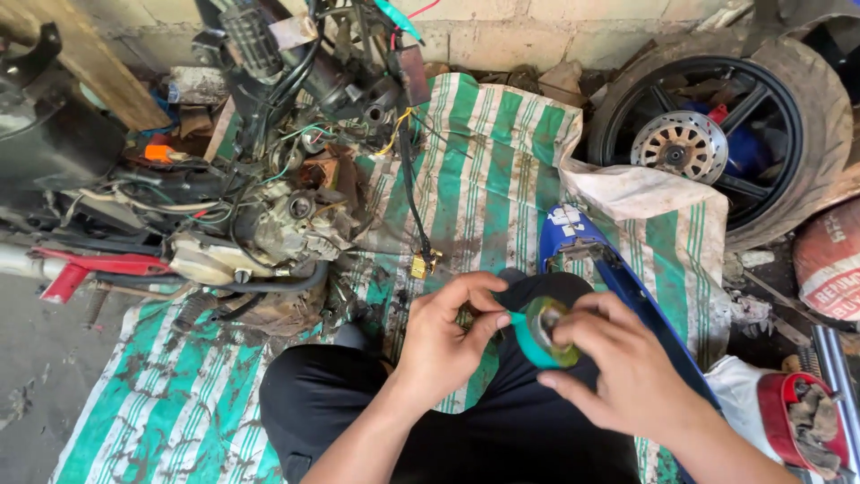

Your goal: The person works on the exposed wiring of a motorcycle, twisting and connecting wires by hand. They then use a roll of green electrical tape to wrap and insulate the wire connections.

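My right hand (618,363) holds a roll of green tape (542,333) over my lap, fingers wrapped round its rim. My left hand (443,336) pinches the loose end of the tape close beside the roll, thumb and forefinger pressed together. Both hands hover above my dark trousers (502,430), and I sit on a green and white striped sack (466,179) spread on the ground. A black cable with a yellow connector (421,263) hangs down just beyond my left hand.
A stripped motorcycle with exposed engine (269,224) and loose wiring lies to the left. A blue body panel (591,260) rests by my right knee. A black wheel with tyre (717,134) leans at the back right. A red part (802,421) sits at lower right.
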